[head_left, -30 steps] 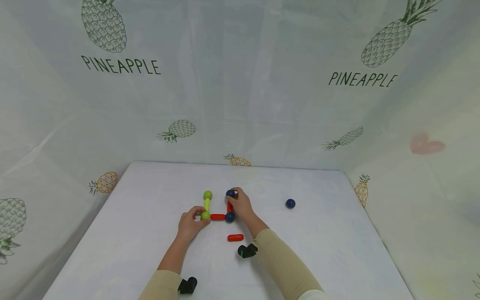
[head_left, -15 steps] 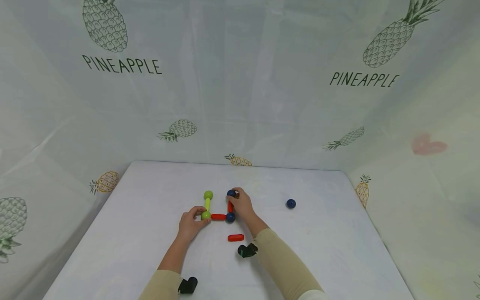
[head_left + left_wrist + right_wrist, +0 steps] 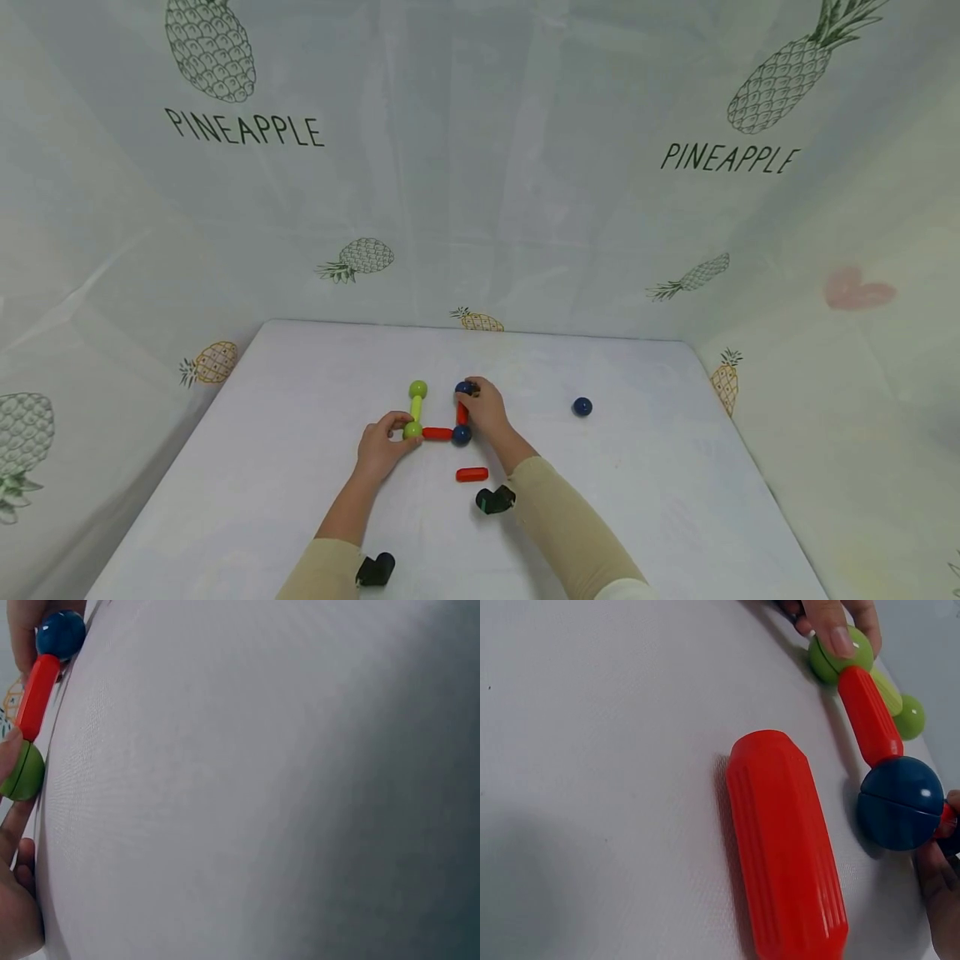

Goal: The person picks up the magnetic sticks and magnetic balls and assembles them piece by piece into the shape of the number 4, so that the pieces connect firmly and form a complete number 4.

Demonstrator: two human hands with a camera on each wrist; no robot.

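Note:
A U-shaped construction of balls and rods lies on the white table. Between thumb and fingers, my left hand (image 3: 380, 450) pinches the near green ball (image 3: 412, 431). A yellow-green rod (image 3: 416, 408) runs from it to a far green ball (image 3: 417, 389). To its right, a red rod (image 3: 437, 434) joins the near dark blue ball (image 3: 901, 802). Another red rod (image 3: 462, 414) leads away from that ball to a far dark blue ball (image 3: 464, 388), which my right hand (image 3: 487, 410) pinches. Fingers partly hide the far blue ball and its rod.
A loose red rod (image 3: 472, 474) lies in front of the construction, near the right forearm. One more dark blue ball (image 3: 582, 407) sits apart to the right. Black wrist mounts (image 3: 495, 500) stick out from the sleeves. A pineapple-printed curtain (image 3: 480, 167) hangs behind the table (image 3: 637, 500).

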